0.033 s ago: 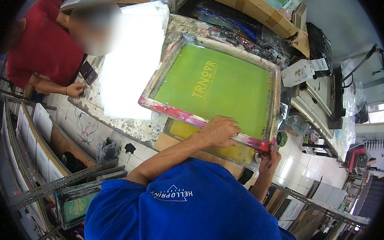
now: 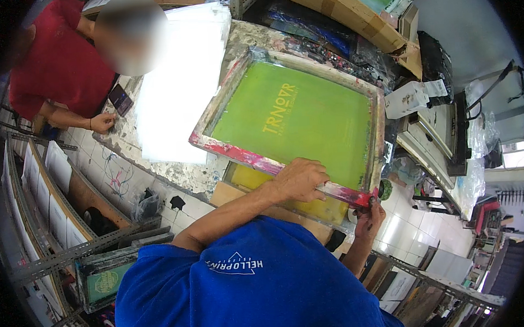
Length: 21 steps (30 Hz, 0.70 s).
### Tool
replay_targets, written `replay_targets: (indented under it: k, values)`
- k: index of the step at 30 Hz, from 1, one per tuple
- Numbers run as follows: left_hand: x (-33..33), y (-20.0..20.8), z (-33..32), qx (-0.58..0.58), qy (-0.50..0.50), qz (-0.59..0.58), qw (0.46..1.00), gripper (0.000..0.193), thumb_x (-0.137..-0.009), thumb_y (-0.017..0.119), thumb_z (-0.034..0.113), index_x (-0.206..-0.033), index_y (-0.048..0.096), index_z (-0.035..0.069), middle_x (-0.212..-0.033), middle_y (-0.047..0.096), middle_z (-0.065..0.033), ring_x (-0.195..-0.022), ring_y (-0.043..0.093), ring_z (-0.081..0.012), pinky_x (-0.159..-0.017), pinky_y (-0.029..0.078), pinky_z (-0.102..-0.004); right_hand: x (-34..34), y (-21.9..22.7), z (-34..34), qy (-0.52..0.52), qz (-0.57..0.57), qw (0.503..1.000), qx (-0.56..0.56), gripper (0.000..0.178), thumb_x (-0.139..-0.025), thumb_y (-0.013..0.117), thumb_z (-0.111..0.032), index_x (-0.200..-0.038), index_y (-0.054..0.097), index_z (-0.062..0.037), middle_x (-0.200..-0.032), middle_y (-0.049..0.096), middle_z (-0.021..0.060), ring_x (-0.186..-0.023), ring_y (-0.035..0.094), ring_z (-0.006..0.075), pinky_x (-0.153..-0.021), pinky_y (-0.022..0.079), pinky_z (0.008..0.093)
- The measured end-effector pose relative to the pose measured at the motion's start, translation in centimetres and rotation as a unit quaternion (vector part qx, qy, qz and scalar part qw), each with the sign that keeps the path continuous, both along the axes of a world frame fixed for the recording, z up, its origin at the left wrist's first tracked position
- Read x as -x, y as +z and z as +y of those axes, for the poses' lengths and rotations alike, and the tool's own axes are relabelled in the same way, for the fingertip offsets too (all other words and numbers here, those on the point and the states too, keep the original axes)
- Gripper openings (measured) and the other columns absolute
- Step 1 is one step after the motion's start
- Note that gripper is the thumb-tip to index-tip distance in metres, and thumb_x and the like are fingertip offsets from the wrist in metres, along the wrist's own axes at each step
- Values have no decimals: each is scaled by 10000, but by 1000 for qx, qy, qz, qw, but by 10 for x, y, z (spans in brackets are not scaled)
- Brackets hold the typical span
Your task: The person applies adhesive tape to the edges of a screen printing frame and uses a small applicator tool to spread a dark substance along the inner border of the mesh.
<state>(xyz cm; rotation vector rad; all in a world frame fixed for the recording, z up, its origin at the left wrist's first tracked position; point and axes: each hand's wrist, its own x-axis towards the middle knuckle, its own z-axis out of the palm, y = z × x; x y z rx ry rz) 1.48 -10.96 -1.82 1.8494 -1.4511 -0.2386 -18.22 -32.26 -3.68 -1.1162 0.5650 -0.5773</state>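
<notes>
A screen-printing frame (image 2: 231, 147) with green mesh and a red-stained wooden rim lies tilted on a paint-spattered table (image 2: 179, 174). My left hand (image 2: 301, 179) is closed over the frame's near rail. My right hand (image 2: 368, 217) grips the frame's near right corner from below, its fingers smeared with red ink. A second frame with yellow mesh (image 2: 312, 207) lies partly hidden under the green one. My blue shirt fills the lower middle of the view.
A person in a red shirt (image 2: 61, 67) leans at the table's far left, one hand (image 2: 103, 121) by a dark flat object. White sheets (image 2: 181, 91) lie beside the frame. Metal racks (image 2: 52, 233) stand left, cardboard boxes (image 2: 349, 11) behind, a machine (image 2: 444, 136) right.
</notes>
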Motion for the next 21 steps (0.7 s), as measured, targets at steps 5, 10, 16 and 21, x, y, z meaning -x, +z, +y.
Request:
replay_targets:
  k: [5, 10, 16, 21]
  values:
    - [-1, 26, 0, 38, 7, -4, 999, 501, -650, 838, 328, -1024, 690, 30, -862, 651, -101, -870, 644, -301, -725, 529, -428, -12, 43, 1, -50, -13, 998, 37, 351, -890, 697, -177, -1074, 612, 110, -870, 701, 151, -617, 695, 223, -526, 592, 329]
    - [-4, 54, 5, 45, 11, -63, 997, 577, -619, 834, 283, -1109, 643, 47, -858, 649, -78, -832, 649, -275, -693, 532, -401, -30, 92, 18, -79, -10, 993, 90, 348, -883, 699, -190, -1040, 629, 113, -833, 703, 154, -555, 676, 212, -499, 575, 310]
    - [3, 67, 13, 36, 73, -150, 985, 495, -607, 773, 157, -1076, 627, 89, -841, 640, -44, -804, 651, -232, -662, 518, -368, -32, 109, 32, -62, 1, 992, 111, 369, -899, 684, -229, -1017, 631, 117, -828, 702, 161, -563, 680, 210, -486, 569, 306]
    - [17, 75, 15, 65, 153, -166, 972, 480, -589, 760, 160, -1051, 638, 114, -827, 632, -33, -767, 637, -208, -652, 474, -348, -23, 106, 34, -43, -13, 993, 107, 404, -907, 690, -254, -1021, 618, 128, -823, 699, 165, -566, 679, 212, -474, 568, 307]
